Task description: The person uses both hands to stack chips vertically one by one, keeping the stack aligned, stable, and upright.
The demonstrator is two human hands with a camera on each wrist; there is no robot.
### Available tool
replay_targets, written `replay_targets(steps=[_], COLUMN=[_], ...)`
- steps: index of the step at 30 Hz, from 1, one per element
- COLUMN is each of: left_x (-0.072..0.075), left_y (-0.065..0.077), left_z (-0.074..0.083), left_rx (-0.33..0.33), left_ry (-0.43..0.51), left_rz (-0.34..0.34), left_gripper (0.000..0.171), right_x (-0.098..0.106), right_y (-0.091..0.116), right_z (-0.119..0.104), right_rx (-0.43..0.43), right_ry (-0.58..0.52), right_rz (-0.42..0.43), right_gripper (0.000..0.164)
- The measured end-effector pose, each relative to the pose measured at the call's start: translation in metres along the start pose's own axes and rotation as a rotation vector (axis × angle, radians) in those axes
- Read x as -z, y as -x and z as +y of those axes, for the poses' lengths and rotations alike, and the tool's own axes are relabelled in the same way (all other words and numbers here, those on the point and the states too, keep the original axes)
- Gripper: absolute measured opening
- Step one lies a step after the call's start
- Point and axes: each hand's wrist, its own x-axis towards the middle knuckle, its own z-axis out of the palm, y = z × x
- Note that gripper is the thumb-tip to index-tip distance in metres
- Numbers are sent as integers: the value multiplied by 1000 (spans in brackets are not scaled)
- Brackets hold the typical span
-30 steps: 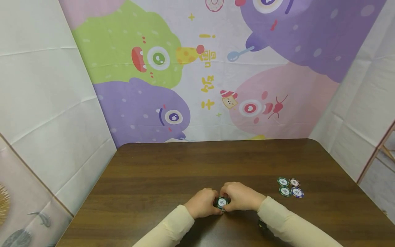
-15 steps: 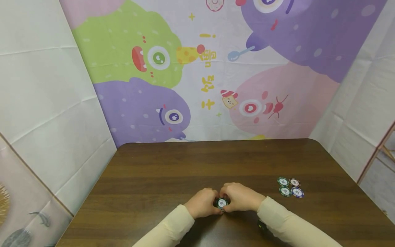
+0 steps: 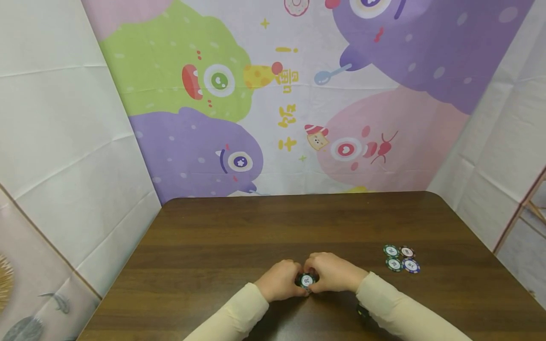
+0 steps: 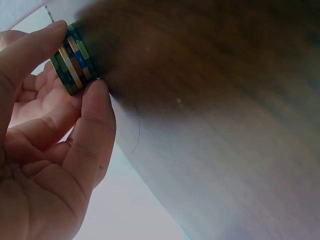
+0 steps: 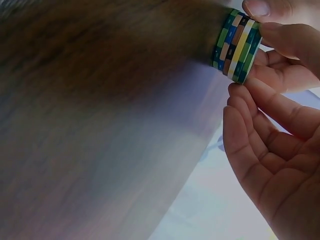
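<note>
A short stack of poker chips (image 3: pixel 307 281) sits on the brown table in front of me, its top chip green-edged with a white centre reading 20. My left hand (image 3: pixel 280 280) grips the stack from the left, and my right hand (image 3: pixel 332 271) grips it from the right, so the fingers of both nearly meet around it. In the left wrist view the stack (image 4: pixel 73 59) shows green, blue, yellow and brown layers between thumb and fingers. The right wrist view shows the same layered edge of the stack (image 5: pixel 237 46), with fingertips of both hands around it.
Farther right on the table (image 3: pixel 213 232) lie two green chips (image 3: pixel 391 251), a dark brown chip (image 3: pixel 407 252) and a blue chip (image 3: pixel 411 265), grouped flat. A dark band (image 3: pixel 362 310) shows under my right sleeve. Behind the table hangs a cartoon-printed cloth (image 3: pixel 290 175).
Over the last second the top chip has turned slightly, so its number now reads more clearly. Both hands have stayed almost in place around the stack.
</note>
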Motion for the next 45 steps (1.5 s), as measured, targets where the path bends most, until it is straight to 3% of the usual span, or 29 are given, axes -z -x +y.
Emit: replay_targets(steps=[18,36,45], left_x=[-1,-2,-2], left_y=[0,-1,-2], left_z=[2,1,1], left_rx=[23,29,29], left_ry=[-57,-85,-78], left_rz=[3,11,8], left_gripper=[31,33,34], right_x=[15,42,47], right_y=[28,81,113], right_z=[19,52,79], right_rx=[-81,-222,-338], right_ry=[-2,85,72], right_rz=[140,315,315], right_gripper=[32,28,30])
